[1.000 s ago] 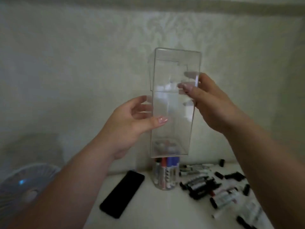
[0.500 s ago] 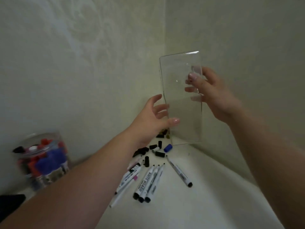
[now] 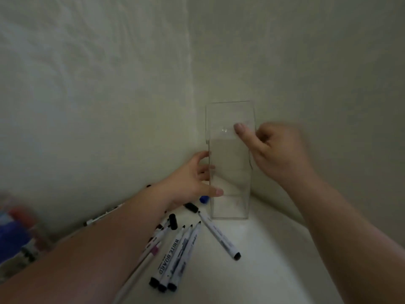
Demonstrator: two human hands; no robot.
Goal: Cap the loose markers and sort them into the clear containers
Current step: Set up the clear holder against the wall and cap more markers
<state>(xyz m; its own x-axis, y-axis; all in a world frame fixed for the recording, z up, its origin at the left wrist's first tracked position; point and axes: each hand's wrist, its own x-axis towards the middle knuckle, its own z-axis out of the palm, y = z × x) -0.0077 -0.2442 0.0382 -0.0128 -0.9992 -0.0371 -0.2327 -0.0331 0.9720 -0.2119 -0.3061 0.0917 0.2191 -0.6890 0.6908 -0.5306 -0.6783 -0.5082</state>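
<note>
A tall clear rectangular container (image 3: 229, 200) stands empty and upright on the white table, in the corner of the walls. My left hand (image 3: 192, 183) grips its lower left side, thumb on the front face and fingers behind. My right hand (image 3: 274, 150), blurred, pinches its upper right wall with the thumb on the front. Three uncapped whiteboard markers (image 3: 175, 257) lie side by side in front. A single marker (image 3: 219, 235) lies slanted beside them. Loose black caps (image 3: 173, 221) and a blue cap (image 3: 203, 199) lie near the container's foot.
More markers (image 3: 151, 249) lie partly under my left forearm. A blurred round clear container (image 3: 15, 233) with red and blue markers stands at the far left. Walls close in behind and to the right; bare white table (image 3: 274, 260) lies at the front right.
The clear container has come down from mid-air and now stands on the table in the corner. Both hands came down with it, and my view has dropped towards the table.
</note>
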